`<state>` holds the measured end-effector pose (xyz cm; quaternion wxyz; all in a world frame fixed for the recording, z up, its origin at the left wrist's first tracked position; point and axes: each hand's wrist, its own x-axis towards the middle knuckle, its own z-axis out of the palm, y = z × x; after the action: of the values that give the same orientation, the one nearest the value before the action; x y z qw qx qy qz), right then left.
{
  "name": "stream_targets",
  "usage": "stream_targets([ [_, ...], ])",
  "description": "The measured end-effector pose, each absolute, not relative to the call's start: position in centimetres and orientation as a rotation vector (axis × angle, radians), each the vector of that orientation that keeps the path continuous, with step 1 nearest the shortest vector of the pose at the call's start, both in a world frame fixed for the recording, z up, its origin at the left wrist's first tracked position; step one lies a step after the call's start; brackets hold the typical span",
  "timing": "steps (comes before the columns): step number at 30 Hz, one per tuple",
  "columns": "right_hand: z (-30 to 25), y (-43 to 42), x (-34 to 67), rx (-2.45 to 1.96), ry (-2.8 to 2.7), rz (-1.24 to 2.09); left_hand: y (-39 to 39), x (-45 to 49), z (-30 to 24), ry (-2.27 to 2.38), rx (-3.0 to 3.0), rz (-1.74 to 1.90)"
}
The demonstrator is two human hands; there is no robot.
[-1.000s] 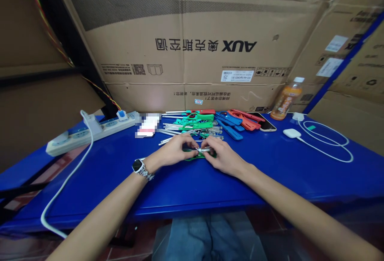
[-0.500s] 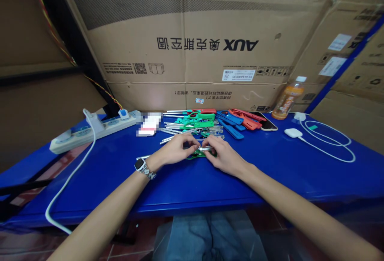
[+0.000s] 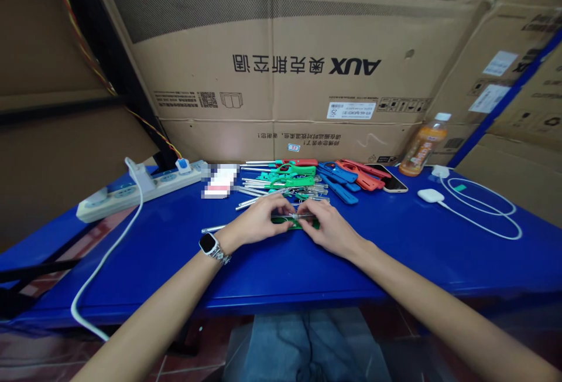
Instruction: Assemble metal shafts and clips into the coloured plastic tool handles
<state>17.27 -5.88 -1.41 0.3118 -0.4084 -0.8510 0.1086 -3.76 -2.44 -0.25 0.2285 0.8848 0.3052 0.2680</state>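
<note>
My left hand [image 3: 263, 218], wearing a wristwatch, curls around a green long-reach lighter [image 3: 298, 224] low over the table. A thin metal tube [image 3: 213, 229] sticks out to the left from beneath that hand. My right hand [image 3: 327, 222] pinches a small clear, silvery lighter part [image 3: 305, 216] against the green body, opposite the left fingertips. Fingers hide most of both pieces. Just beyond the hands lies a pile of green lighters [image 3: 298, 181] with metal tubes, a red-handled one [image 3: 302, 163] behind them.
Blue handle shells [image 3: 338, 180] and red handle shells [image 3: 362, 177] are heaped right of the pile, beside a phone [image 3: 393, 181]. An orange drink bottle [image 3: 424, 146] and a white charger cable [image 3: 483, 224] are farther right. A power strip [image 3: 144, 188] lies left; cardboard [image 3: 298, 36] stands behind the table.
My left fingers have shifted slightly and now cover more of the green lighter. My right hand keeps its pinch almost in place. The view has moved slightly.
</note>
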Motion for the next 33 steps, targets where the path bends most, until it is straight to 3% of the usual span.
stream_targets([
  [33,-1.81,-5.56,17.47,-1.052,-2.216,0.333,-2.45,-3.88,-0.24,0.858,2.258,0.734],
])
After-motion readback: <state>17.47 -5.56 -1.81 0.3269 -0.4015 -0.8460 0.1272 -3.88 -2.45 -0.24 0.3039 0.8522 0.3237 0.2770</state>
